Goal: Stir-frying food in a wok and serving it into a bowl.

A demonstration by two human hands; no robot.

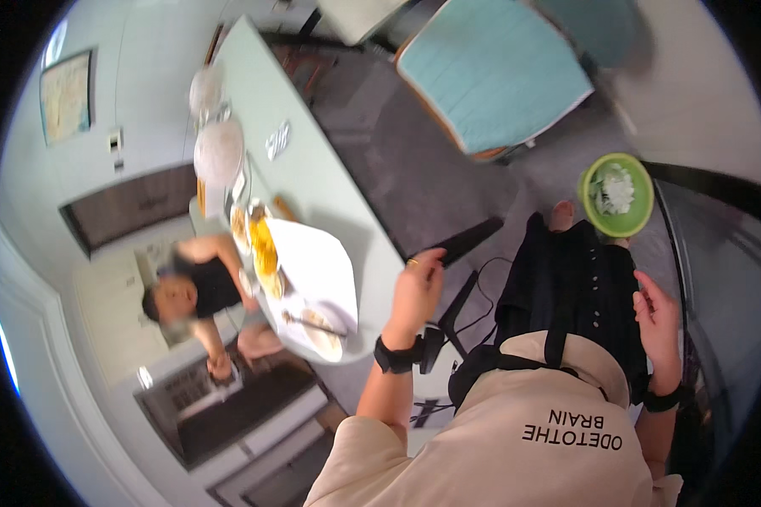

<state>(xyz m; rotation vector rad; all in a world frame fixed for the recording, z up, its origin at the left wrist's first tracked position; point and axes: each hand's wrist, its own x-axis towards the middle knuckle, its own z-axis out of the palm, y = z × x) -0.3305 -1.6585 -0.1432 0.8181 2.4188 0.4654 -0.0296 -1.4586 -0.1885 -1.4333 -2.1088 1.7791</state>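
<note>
My left hand [417, 288] hangs in the air beside the table's edge. It holds nothing; its fingers are loosely curled, and a ring and a black wrist strap are on it. My right hand [658, 320] hovers by the right side of my black trousers [561, 279], empty, with the thumb apart from the bent fingers. On the floor near my feet stands a green waste bin [645, 199] with crumpled white tissue [615, 190] inside. Left of my left hand is the pale dining table [339, 196].
The table bears a bright white sheet-like surface [317, 260], yellow food [263, 247], a bowl with a utensil [323, 339] and a crumpled packet [278, 139]. A person [206, 285] is at its far side. A chair with a turquoise cushion [491, 70] stands ahead; black table legs [472, 237] and cables [482, 295] are near.
</note>
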